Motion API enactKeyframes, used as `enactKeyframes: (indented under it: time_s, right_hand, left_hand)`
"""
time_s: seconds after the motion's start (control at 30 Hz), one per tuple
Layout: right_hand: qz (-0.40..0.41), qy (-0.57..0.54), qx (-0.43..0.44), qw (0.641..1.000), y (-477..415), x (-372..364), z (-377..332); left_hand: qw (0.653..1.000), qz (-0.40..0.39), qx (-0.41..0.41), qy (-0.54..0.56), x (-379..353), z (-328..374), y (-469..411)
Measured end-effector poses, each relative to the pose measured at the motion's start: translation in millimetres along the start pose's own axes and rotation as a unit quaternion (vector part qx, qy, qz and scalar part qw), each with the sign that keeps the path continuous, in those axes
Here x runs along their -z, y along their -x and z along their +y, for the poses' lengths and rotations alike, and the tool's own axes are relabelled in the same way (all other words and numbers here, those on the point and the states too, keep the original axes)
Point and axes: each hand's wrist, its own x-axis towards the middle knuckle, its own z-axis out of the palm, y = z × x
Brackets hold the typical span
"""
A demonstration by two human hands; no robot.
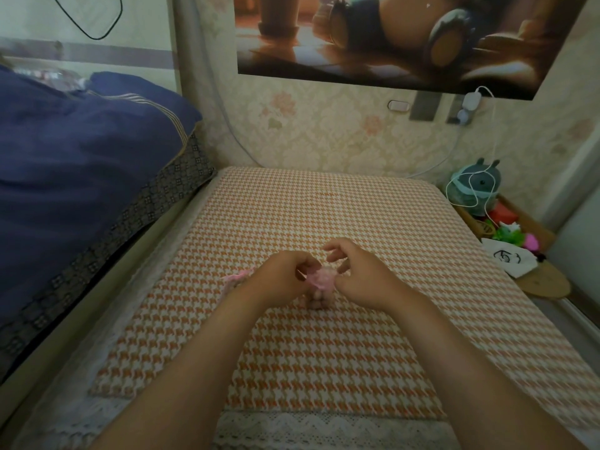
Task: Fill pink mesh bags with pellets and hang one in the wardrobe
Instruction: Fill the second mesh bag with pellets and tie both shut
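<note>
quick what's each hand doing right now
Left hand: closed, pinching the top of the pink bag.
Right hand: fingers loosely spread, touching the bag; a grip cannot be told.

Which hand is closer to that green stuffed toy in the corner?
The right hand. It is at the pink mesh bag in the middle of the table, on the side toward the green stuffed toy. The left hand is farther away, across the bag.

- orange/white houndstooth cloth (324,206) over table, lace trim (292,423) at near edge
- navy duvet (81,151) on bed, left
- poster (406,37) on floral wallpaper
- white charger (471,101) w/ cable
- teal plush (479,186) far right, toys beside it
</note>
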Motion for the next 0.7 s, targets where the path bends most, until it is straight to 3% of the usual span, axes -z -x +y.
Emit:
enactKeyframes:
  time_s: [0.1,0.27,0.4,0.57,0.7]
  right_hand:
    - [-0.021,0.016,-0.018,0.999,0,-2,8]
    - [0.012,0.024,-0.021,0.999,-1,-3,12]
    - [0.026,0.021,-0.055,0.998,-1,0,15]
    - [-0.010,0.043,-0.105,0.993,-1,4,21]
    - [0.003,0.001,-0.124,0.992,1,10,22]
  left_hand:
    - [1.000,0.008,0.014,0.001,1,2,0]
    - [0.997,0.017,0.077,-0.023,6,2,4]
    - [0.995,0.027,0.081,-0.056,14,3,6]
    - [0.995,0.020,0.089,-0.049,24,3,9]
    - [0.993,0.025,0.114,-0.016,28,0,13]
